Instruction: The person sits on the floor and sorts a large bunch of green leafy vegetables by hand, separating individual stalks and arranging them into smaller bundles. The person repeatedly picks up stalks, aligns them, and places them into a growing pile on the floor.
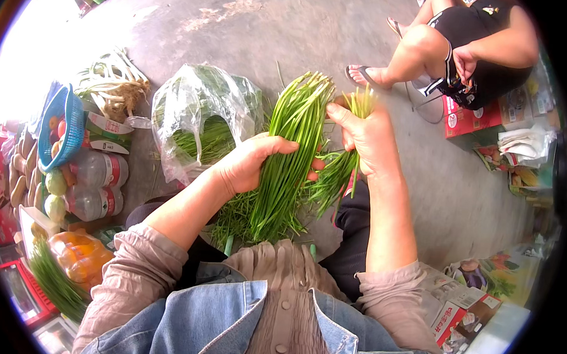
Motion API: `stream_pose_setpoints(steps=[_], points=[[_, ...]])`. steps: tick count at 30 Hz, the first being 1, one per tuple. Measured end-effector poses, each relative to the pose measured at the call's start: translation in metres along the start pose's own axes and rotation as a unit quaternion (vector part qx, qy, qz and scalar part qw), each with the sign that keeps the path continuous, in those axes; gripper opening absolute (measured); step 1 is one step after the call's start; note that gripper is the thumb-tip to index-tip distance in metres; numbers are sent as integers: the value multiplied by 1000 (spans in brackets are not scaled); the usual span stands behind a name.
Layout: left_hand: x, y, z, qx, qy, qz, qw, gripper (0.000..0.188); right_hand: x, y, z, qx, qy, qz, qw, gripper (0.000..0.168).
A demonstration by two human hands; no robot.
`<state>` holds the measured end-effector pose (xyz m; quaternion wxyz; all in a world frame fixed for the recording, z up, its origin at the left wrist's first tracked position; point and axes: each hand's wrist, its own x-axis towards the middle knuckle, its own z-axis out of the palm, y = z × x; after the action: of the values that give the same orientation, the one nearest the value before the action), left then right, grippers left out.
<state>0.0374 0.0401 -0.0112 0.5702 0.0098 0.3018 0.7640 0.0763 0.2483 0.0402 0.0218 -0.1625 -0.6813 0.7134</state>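
Observation:
A large bunch of green garlic chives (pixel 291 154) lies in my left hand (pixel 260 162), its thumb across the stalks and the pale cut ends pointing up. My right hand (pixel 367 138) grips a smaller bunch of chives (pixel 342 165) just to the right, the pale ends above the fingers and the green tips hanging below. Beyond my left hand stands a clear plastic bag (pixel 206 113) with more chives inside. Loose chives (pixel 237 213) lie low between my knees, partly hidden by the large bunch.
At left are spring onions with roots (pixel 115 87), a blue plastic basket (pixel 60 127) of tomatoes, shrink-wrapped bottles (pixel 98 184) and an orange bag (pixel 79 254). A seated person (pixel 475 52) is at upper right beside a red box (pixel 473 120). Cartons (pixel 466 314) stand at lower right.

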Motion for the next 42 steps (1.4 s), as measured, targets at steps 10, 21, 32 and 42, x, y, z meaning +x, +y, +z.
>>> stream_pose_setpoints(steps=[10, 21, 32, 42], points=[[-4, 3, 7, 19, 50, 45, 998, 43, -4, 0, 3, -108, -21, -10, 994, 23], [1, -1, -3, 160, 117, 102, 975, 30, 4, 12, -10, -250, 48, -126, 959, 16], [-3, 2, 0, 123, 137, 80, 980, 25, 5, 2, -35, -237, 111, -60, 963, 23], [-3, -3, 6, 92, 103, 64, 988, 27, -6, -3, 4, 23, -39, 23, 999, 12]])
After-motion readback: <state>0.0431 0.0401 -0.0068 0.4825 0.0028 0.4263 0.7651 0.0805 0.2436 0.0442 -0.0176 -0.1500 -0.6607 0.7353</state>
